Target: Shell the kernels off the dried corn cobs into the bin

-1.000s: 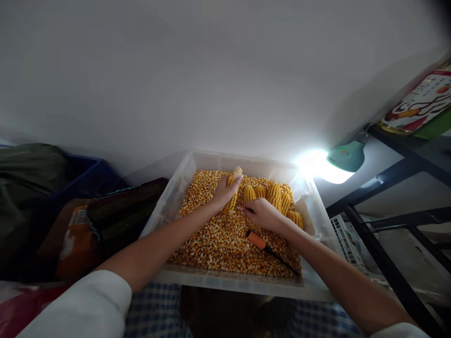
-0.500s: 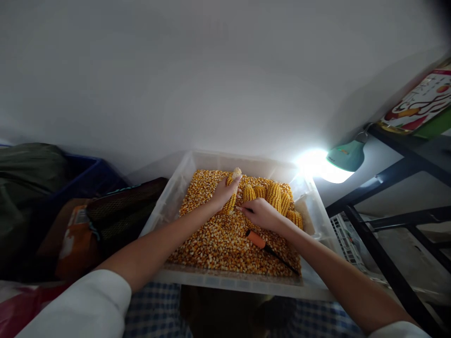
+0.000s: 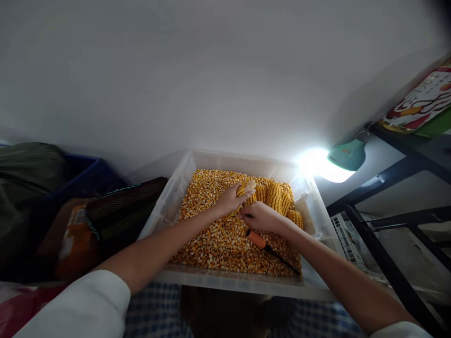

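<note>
Dim overall, with one strong source: the hanging lamp (image 3: 347,157), whose white glare burns out the wall (image 3: 225,84) and the tub's (image 3: 246,279) far right corner. Soft shadows lie on the wall beyond the tub's left side. Kernels (image 3: 211,249) look fairly crisp; the left side sinks into darkness, and the edges stretch and blur
</note>
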{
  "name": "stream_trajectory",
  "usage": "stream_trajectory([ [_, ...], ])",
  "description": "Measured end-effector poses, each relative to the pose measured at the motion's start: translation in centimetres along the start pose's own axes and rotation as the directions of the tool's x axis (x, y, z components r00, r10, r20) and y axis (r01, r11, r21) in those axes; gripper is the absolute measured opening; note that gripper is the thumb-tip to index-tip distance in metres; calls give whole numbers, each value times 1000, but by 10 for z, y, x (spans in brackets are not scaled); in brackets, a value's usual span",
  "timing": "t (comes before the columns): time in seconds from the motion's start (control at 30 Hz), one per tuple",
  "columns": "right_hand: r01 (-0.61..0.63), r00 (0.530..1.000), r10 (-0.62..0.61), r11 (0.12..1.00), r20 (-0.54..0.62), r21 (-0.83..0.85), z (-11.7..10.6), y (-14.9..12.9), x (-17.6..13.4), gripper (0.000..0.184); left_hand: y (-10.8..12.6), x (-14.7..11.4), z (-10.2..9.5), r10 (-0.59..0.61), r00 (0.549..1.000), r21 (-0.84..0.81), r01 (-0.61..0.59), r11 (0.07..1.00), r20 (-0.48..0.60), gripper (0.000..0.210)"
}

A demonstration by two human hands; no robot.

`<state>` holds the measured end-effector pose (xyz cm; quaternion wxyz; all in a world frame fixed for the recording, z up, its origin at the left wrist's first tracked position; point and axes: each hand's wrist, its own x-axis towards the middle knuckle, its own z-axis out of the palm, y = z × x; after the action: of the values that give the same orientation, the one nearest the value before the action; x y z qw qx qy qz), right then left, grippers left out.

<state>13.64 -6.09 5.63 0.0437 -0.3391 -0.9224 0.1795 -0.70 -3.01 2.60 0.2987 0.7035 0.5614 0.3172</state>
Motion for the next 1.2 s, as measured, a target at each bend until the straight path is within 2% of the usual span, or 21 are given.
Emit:
stream_trajectory([
  [0.13,13,1000,-13,1000,23,17,-1,1,1,27,-1,0,2,36,998,9,-36,999,54,58],
  [0.23,2,1000,-2,1000,0,10,-1,1,1,30,-2,1,0,13,1000,-54,-12,998,24,54],
  [0.33,-27,999,27,1000,-39,0,-2,1,1,32,-2,5,-2,-55,998,-211,47,976,-36,46],
  [0.4,-56,997,56,998,-61,-4,-3,1,1,33,-3,8,-4,-142,990,-374,123,919,-22,44],
  [0.53,-126,986,125,992,-110,-4,-1,3,3,32,-5,14,-6,-299,948,-648,296,702,109,44],
  [0.6,-142,981,141,990,-130,-3,0,3,3,32,-6,15,-8,-336,931,-710,334,620,145,43],
  [0.7,-143,981,141,990,-134,-2,1,4,2,33,-4,15,-10,-380,907,-721,386,576,182,43],
  [0.9,-136,981,138,990,-135,25,-1,2,2,33,4,12,-12,-389,900,-710,404,577,196,44],
  [1.07,-81,991,87,995,-99,66,-4,2,1,32,5,9,-9,-344,930,-658,341,671,131,42],
  [1.2,-22,996,29,996,-81,83,-7,3,1,31,6,7,-7,-284,951,-594,299,747,122,43],
])
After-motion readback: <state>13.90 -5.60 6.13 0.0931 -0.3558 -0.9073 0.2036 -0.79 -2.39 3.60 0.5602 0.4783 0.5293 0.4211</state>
